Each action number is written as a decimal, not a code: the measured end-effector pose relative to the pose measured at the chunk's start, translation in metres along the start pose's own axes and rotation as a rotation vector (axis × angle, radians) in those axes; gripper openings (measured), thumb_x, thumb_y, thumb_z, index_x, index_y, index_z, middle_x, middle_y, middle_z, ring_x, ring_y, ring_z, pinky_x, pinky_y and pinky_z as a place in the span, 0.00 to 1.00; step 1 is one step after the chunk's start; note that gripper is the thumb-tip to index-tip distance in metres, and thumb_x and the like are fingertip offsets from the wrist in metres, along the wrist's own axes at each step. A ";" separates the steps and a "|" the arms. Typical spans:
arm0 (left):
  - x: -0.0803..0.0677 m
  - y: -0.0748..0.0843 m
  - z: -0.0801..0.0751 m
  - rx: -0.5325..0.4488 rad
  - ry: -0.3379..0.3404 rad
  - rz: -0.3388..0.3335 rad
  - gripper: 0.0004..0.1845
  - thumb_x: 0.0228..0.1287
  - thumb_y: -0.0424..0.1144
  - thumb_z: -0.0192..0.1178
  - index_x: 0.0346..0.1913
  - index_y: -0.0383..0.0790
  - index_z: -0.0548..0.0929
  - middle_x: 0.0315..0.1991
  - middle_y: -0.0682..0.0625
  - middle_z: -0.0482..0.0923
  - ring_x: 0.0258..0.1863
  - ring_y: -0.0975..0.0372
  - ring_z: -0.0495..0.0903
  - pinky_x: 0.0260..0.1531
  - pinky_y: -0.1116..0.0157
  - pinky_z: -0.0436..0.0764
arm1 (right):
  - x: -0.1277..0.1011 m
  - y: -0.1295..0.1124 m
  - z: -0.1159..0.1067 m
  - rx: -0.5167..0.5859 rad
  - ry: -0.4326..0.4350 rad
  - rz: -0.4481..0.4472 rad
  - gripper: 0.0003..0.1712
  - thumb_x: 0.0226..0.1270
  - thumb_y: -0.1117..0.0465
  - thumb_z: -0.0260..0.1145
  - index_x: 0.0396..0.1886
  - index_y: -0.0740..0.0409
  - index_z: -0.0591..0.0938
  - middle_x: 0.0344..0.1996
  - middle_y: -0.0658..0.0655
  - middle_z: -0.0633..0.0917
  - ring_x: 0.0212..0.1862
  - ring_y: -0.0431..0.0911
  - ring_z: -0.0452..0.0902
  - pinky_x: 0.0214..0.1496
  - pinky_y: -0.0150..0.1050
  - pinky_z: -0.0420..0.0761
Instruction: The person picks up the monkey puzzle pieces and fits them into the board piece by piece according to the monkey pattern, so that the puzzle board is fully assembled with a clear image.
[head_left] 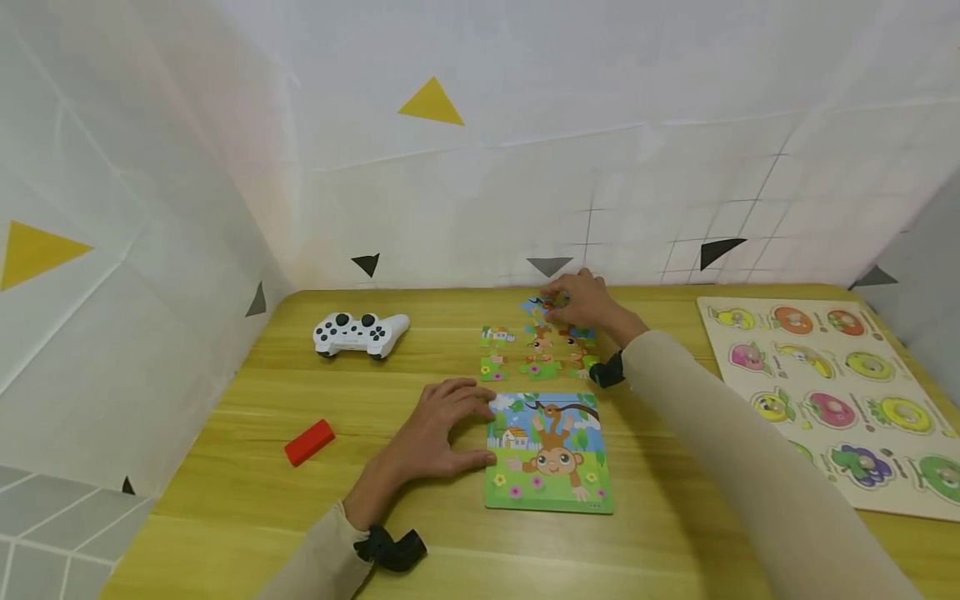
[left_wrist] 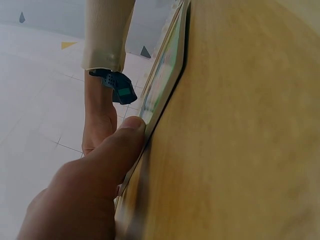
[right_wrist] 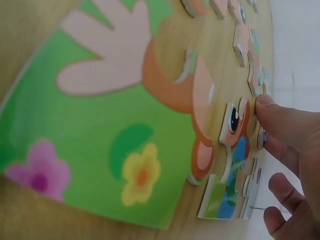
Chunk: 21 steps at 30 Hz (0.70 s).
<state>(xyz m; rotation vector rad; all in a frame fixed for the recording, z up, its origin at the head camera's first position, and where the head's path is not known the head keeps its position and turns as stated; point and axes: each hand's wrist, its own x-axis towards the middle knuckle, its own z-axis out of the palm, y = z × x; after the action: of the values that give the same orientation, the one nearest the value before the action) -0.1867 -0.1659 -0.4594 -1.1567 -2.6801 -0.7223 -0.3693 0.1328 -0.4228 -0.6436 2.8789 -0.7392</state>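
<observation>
A square monkey picture board lies flat on the table. My left hand rests at its left edge, thumb and fingertips spread along the side; in the left wrist view the thumb lies against the rim. Beyond the board, several loose jigsaw pieces lie in spaced rows, showing parts of the same monkey scene. At the far row my right hand pinches a blue jigsaw piece between thumb and fingers. Those fingers partly hide it and a piece beside it.
A white game controller lies at the back left, and a red block nearer on the left. On the right is a wooden fruit peg board. A pale wall covering rises directly behind the table's far edge.
</observation>
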 end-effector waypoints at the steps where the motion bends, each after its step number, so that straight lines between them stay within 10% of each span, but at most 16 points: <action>1: 0.000 0.000 0.000 -0.001 -0.001 0.000 0.26 0.54 0.67 0.62 0.52 0.59 0.78 0.66 0.58 0.71 0.69 0.56 0.64 0.61 0.50 0.61 | 0.000 0.000 0.000 0.000 -0.002 0.001 0.26 0.61 0.51 0.70 0.59 0.52 0.80 0.57 0.57 0.80 0.58 0.59 0.63 0.59 0.59 0.56; 21: 0.000 -0.002 0.000 -0.008 -0.001 -0.007 0.25 0.54 0.68 0.61 0.51 0.60 0.78 0.66 0.59 0.71 0.70 0.57 0.63 0.62 0.50 0.60 | 0.002 0.001 -0.006 -0.014 -0.036 -0.045 0.27 0.62 0.51 0.69 0.58 0.57 0.80 0.48 0.58 0.86 0.53 0.56 0.75 0.60 0.65 0.59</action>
<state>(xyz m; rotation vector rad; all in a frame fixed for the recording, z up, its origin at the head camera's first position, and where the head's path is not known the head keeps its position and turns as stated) -0.1882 -0.1667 -0.4603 -1.1507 -2.6857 -0.7342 -0.3728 0.1352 -0.4184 -0.7175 2.8485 -0.7065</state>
